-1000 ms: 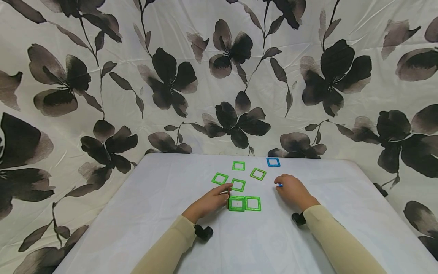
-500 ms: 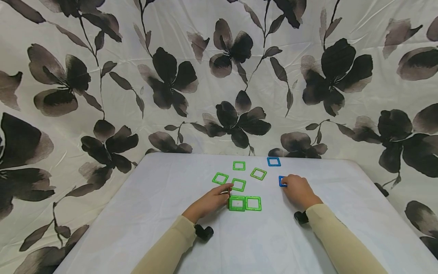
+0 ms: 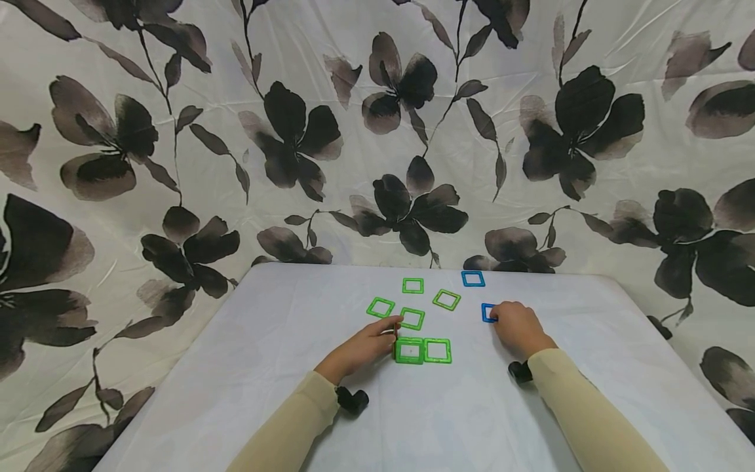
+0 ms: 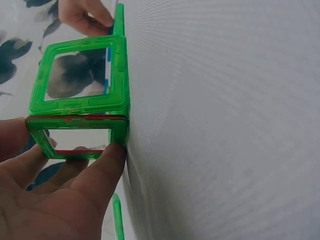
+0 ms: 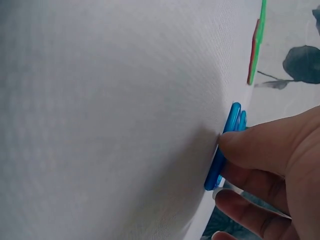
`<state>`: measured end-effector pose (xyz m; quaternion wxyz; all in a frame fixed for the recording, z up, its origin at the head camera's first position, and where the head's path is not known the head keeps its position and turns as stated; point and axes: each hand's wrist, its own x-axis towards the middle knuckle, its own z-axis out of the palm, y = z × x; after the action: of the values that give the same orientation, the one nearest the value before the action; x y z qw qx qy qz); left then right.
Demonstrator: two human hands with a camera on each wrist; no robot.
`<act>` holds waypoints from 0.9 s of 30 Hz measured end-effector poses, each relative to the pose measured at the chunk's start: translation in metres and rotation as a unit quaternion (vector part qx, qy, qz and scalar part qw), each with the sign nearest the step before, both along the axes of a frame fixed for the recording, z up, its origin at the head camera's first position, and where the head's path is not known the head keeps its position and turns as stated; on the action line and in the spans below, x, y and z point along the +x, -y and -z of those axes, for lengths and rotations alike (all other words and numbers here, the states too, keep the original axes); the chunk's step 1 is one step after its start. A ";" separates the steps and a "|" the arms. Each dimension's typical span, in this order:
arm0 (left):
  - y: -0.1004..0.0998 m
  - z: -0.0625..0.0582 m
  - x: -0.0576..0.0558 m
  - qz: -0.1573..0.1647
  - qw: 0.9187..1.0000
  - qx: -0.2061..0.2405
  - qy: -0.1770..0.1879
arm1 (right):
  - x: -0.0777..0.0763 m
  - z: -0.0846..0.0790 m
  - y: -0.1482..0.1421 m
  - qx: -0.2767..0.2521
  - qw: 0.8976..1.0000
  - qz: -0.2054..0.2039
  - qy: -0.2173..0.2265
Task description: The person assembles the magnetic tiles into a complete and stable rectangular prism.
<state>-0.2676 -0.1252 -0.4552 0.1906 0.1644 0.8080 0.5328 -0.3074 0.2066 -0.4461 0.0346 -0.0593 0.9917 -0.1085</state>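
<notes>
My left hand [image 3: 394, 326] pinches an upright red-and-green square tile [image 4: 75, 137] between thumb and fingers [image 4: 107, 165]. The tile stands at the left edge of two joined green square tiles [image 3: 423, 351] lying on the white table [image 3: 265, 367]. In the left wrist view another green tile [image 4: 80, 75] stands right beside the held one. My right hand [image 3: 494, 314] grips a blue square tile [image 3: 487, 313] at the table surface, with the thumb [image 5: 260, 145] on its edge and fingers underneath. In the right wrist view the blue tile [image 5: 225, 145] looks like two layers.
Several loose green square tiles [image 3: 411, 318] lie beyond my left hand, and a second blue tile [image 3: 473, 278] lies near the table's far edge. A floral black-and-white cloth [image 3: 377, 131] hangs behind and around the table.
My right hand has shifted slightly right and away, and the blue tile now shows at its fingertips. The left hand and its tile have not moved.
</notes>
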 end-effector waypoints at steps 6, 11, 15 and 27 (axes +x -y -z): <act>-0.001 0.000 0.000 -0.001 1.000 0.005 0.000 | 0.002 -0.002 -0.001 -0.014 1.000 0.014 0.012; 0.000 0.001 0.000 -0.002 1.000 0.005 -0.001 | 0.003 -0.002 -0.001 -0.015 1.000 0.014 0.015; 0.000 0.001 0.001 -0.004 1.000 0.004 0.000 | 0.002 -0.001 0.000 -0.004 1.000 0.010 0.019; 0.000 -0.001 0.003 -0.005 1.000 -0.001 -0.005 | 0.006 -0.006 0.003 -0.004 1.000 0.006 0.022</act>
<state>-0.2651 -0.1249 -0.4538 0.1839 0.1635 0.8100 0.5323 -0.3013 0.2036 -0.4404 0.0551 -0.0510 0.9907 -0.1137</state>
